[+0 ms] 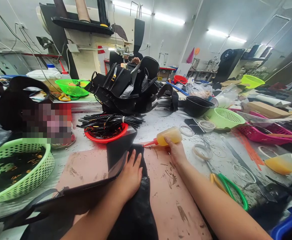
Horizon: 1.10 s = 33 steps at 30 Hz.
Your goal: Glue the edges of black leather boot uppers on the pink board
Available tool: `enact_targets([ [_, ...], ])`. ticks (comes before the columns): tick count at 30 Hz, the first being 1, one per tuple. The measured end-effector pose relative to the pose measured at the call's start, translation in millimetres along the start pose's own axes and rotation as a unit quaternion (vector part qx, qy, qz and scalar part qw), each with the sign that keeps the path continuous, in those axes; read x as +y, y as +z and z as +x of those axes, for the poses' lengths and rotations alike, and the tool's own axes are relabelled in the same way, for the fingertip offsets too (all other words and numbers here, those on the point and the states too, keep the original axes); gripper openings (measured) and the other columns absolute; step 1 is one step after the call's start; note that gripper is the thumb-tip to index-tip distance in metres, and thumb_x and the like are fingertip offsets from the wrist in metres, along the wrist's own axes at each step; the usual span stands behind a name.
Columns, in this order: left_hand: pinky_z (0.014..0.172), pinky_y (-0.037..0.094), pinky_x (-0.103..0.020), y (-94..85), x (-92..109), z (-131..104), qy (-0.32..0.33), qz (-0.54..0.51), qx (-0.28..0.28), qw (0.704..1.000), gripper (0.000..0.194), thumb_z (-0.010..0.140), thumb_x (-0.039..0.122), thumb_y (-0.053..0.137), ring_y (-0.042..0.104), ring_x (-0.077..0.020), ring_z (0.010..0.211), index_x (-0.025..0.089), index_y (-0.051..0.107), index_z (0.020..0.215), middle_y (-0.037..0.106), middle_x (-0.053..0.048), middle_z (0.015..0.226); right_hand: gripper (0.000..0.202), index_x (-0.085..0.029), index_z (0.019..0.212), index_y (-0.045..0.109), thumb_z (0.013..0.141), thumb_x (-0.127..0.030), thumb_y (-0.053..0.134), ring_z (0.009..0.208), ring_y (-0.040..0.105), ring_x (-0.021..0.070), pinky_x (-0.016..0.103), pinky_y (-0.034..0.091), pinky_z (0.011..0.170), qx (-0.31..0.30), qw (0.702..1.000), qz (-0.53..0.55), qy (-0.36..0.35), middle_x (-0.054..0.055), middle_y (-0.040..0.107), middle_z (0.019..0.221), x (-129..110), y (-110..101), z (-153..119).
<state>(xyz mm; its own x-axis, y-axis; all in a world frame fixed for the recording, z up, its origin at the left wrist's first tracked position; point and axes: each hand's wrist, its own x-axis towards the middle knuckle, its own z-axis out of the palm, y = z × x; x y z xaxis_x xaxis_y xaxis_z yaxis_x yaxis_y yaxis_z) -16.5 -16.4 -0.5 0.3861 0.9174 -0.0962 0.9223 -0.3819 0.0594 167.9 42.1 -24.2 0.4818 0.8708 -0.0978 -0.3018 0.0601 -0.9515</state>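
We log a bright, cool-white scene lit from above — the ceiling tube lights (169, 19) burn out to plain white. The black strip (138, 213) carries a soft sheen; the tabletop (161, 123) shines pale. The upper right corner falls dimmer. We note wide-angle distortion: the pale green basket (42, 180) and pink basket (273, 136) stretch outward, and the walls (171, 38) lean. Centre reads fairly clear, far background softer — a pixelated block (48, 125) masks detail at left.

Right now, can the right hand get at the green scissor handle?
Probably not: the right hand holds the yellow bottle, though the green scissor handle lies uncovered beside the forearm.
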Motion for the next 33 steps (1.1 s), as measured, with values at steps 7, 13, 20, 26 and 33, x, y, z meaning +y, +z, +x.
enact_targets([
  [7,0.097,0.036,-0.049,-3.1,0,2,0.01,0.01,0.006,1.0,0.047,0.086,0.022,0.039,0.034,-0.0319,0.126,0.017,0.04,0.132,0.036,-0.011,0.141,0.049,-0.015,0.08,0.059,0.045,-0.042,0.079,0.047,0.049,0.0107,0.022,0.037,0.041,0.0,1.0,-0.011,0.003,-0.002,0.061,0.064,2,0,2],
  [13,0.096,0.038,-0.049,-3.1,1,0,0.002,0.017,0.015,1.0,0.045,0.086,0.021,0.04,0.035,-0.032,0.126,0.017,0.041,0.131,0.036,-0.011,0.141,0.05,-0.016,0.08,0.058,0.043,-0.042,0.079,0.049,0.05,0.0112,0.023,0.038,0.042,0.0,1.0,-0.001,-0.001,-0.002,0.06,0.065,2,0,2],
  [20,0.098,0.038,-0.047,-4.0,2,-1,0.001,0.03,0.017,0.999,0.045,0.088,0.022,0.039,0.035,-0.031,0.127,0.018,0.04,0.132,0.035,-0.009,0.141,0.05,-0.017,0.081,0.057,0.043,-0.04,0.08,0.053,0.052,0.0123,0.022,0.038,0.042,-0.001,1.0,0.002,-0.004,-0.002,0.061,0.069,2,-2,1],
  [26,0.099,0.035,-0.048,-3.0,2,-1,0.002,0.026,0.012,1.0,0.045,0.089,0.023,0.038,0.033,-0.0313,0.127,0.016,0.038,0.133,0.033,-0.01,0.142,0.045,-0.016,0.08,0.058,0.047,-0.04,0.079,0.062,0.056,0.016,0.025,0.043,0.049,-0.025,1.0,-0.014,-0.007,0.0,0.063,0.074,0,-5,-3],
  [33,0.099,0.036,-0.047,-2.5,2,0,0.001,0.026,0.017,1.0,0.045,0.088,0.023,0.039,0.034,-0.0311,0.127,0.017,0.039,0.133,0.034,-0.01,0.142,0.046,-0.017,0.083,0.06,0.047,-0.036,0.08,0.071,0.059,0.0177,0.028,0.048,0.06,-0.053,0.999,0.0,0.002,0.001,0.065,0.077,-1,-9,-11],
])
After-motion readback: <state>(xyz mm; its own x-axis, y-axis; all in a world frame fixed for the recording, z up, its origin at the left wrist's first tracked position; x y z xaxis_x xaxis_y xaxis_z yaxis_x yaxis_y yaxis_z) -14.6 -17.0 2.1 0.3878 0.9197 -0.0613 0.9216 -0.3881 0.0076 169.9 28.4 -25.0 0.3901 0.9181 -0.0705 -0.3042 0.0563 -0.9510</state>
